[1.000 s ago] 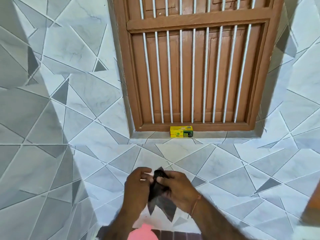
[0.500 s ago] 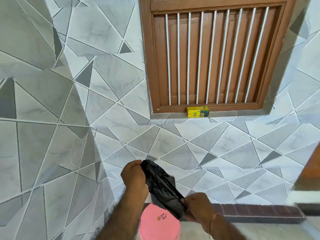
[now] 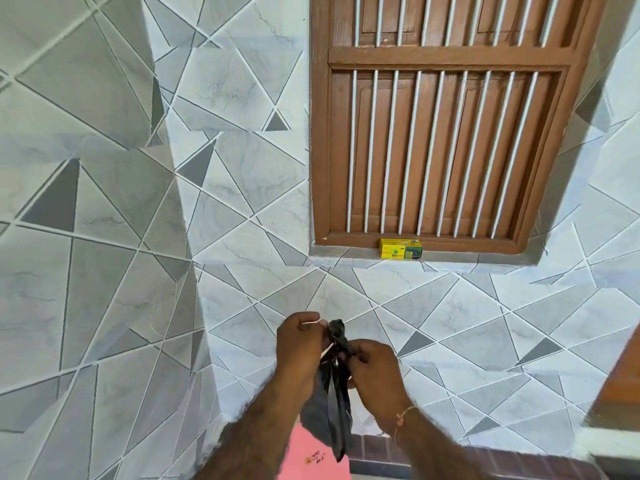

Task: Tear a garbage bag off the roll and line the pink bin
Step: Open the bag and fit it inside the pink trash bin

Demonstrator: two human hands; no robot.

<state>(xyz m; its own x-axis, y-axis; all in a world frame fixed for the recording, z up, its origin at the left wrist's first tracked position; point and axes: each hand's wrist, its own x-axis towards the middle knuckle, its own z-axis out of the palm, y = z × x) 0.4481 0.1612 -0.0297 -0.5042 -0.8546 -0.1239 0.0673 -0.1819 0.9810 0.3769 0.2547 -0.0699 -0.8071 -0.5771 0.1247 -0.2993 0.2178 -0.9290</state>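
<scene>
A black garbage bag (image 3: 329,410) hangs bunched and folded between my hands in the lower middle of the view. My left hand (image 3: 300,344) pinches its top edge. Close beside it my right hand (image 3: 372,367) grips the same upper part. The bag's lower end dangles over the pink bin (image 3: 311,457), whose top shows at the bottom edge with a small orange mark on it. A yellow and green box (image 3: 400,248) rests on the window sill above; I cannot tell whether the roll is inside it.
A tiled wall of grey and white triangles fills the view, with a corner jutting out at the left (image 3: 187,237). A brown wooden window with white bars (image 3: 436,133) sits above. A dark brick skirting (image 3: 450,455) runs along the floor at lower right.
My hands came back together at the bag's top after my right hand had pulled it down and apart. The bag now hangs straight down over the bin. My view has shifted.
</scene>
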